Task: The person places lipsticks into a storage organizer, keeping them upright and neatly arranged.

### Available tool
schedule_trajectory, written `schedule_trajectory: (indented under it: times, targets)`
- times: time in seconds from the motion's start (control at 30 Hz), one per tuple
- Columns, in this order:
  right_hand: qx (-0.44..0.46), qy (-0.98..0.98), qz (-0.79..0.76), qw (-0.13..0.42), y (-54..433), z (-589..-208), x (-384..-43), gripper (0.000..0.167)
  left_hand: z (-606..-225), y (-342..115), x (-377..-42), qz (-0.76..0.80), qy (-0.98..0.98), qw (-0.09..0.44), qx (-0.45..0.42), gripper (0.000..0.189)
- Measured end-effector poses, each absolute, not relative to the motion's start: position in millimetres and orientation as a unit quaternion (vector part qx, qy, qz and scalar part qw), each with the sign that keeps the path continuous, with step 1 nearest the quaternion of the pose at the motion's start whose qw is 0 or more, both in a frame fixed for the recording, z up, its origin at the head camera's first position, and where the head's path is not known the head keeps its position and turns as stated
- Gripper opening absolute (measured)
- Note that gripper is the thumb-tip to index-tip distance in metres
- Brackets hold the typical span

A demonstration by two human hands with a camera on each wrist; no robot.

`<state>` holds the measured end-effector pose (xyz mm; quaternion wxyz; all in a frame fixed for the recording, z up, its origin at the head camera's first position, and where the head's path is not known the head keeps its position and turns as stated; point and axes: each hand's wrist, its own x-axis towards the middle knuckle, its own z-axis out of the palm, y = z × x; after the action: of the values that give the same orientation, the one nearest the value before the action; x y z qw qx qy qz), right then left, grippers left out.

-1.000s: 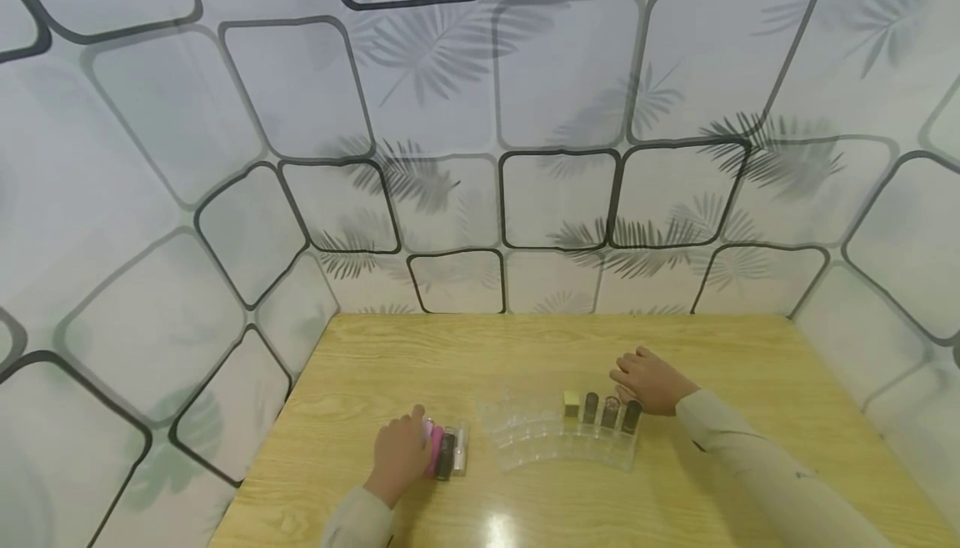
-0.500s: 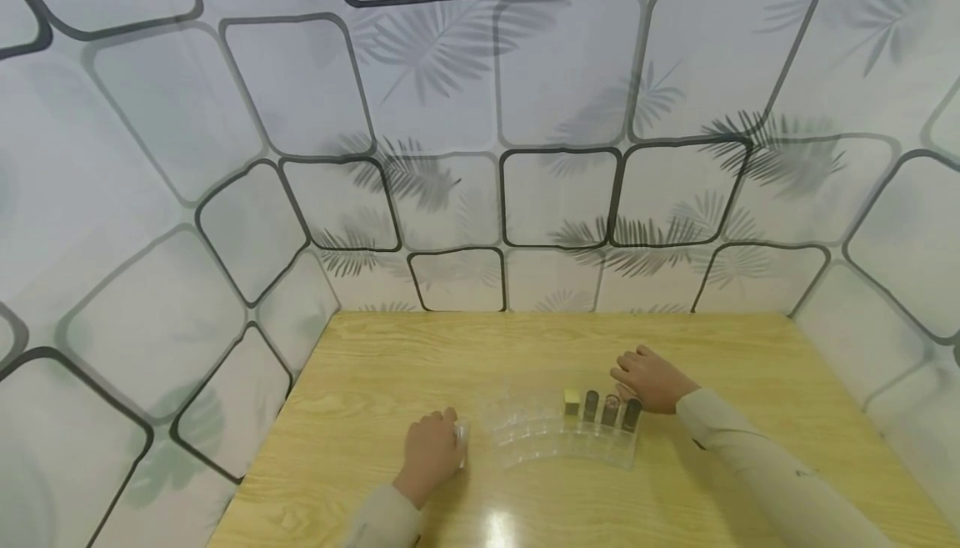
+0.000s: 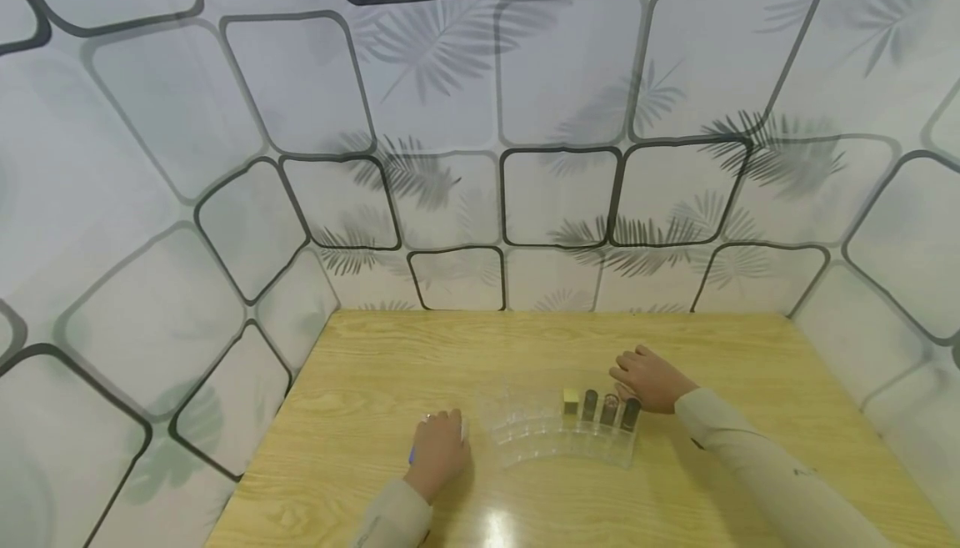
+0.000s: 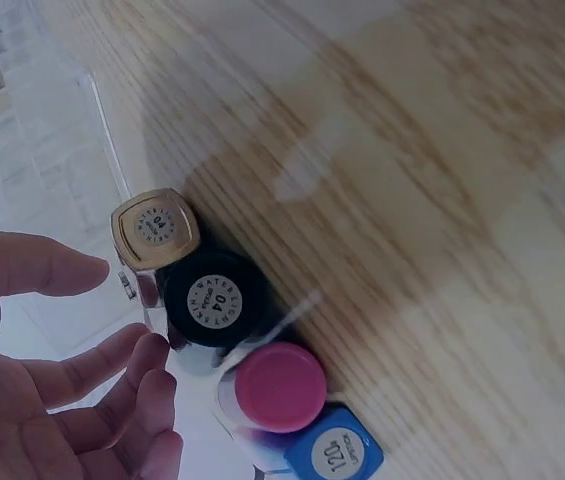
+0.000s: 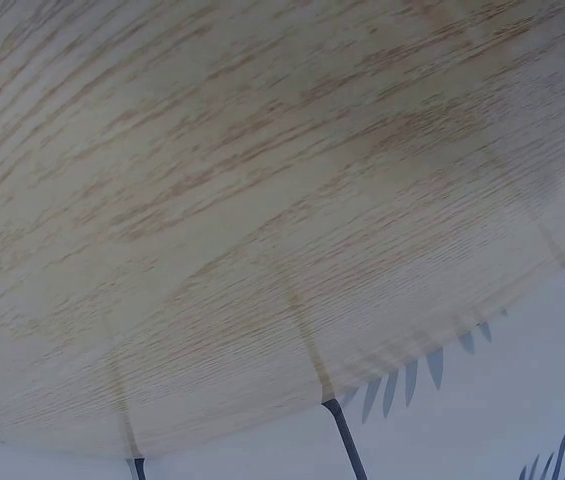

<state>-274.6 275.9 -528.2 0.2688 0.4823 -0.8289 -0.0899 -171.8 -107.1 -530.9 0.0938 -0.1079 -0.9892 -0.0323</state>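
My left hand [image 3: 440, 449] hovers over a row of lipsticks on the table, hiding most of them in the head view. The left wrist view shows their ends: a gold lipstick [image 4: 157, 228], a black lipstick [image 4: 214, 298], a pink lipstick [image 4: 280, 387] and a blue lipstick [image 4: 334, 450]. Thumb and fingers are spread apart, fingertips close beside the gold and black ones. My right hand [image 3: 648, 381] lies with loosely bent fingers at the back right corner of a clear tiered organizer [image 3: 564, 448]. No hand shows in the right wrist view.
In the organizer's back row stand a yellow-gold square tube [image 3: 571, 403] and dark tubes, the rightmost dark tube [image 3: 631, 414] near my right hand. The wooden table [image 3: 420, 348] meets patterned curtains [image 3: 551, 281] at the back and sides.
My left hand has shifted right over the row, then slightly back, covering the pink and black lipsticks seen earlier; a blue edge now shows at its left. The right hand has stayed put.
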Motion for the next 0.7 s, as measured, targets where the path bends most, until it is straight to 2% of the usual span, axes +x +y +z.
schedule_trajectory:
  times: [0.17, 0.3, 0.47, 0.7]
  targets:
    - [0.486, -0.828, -0.086, 0.265, 276.1, -527.2, -274.7, 0.035, -531.2, -103.0, -172.8, 0.000, -0.990, 0.089, -0.109, 0.022]
    - [0.488, -0.829, -0.082, 0.262, 276.1, -528.1, -275.1, 0.025, -530.4, -99.6, -171.4, -0.003, -0.988, 0.109, -0.112, 0.022]
    - [0.488, -0.829, -0.081, 0.263, 276.6, -528.9, -275.5, 0.036, -529.3, -95.4, -169.6, -0.004, -0.986, 0.121, -0.112, 0.022]
    - [0.487, -0.829, -0.077, 0.266, 276.8, -530.1, -276.1, 0.045, -535.3, -90.3, -172.2, 0.002, -0.990, 0.100, -0.097, 0.022]
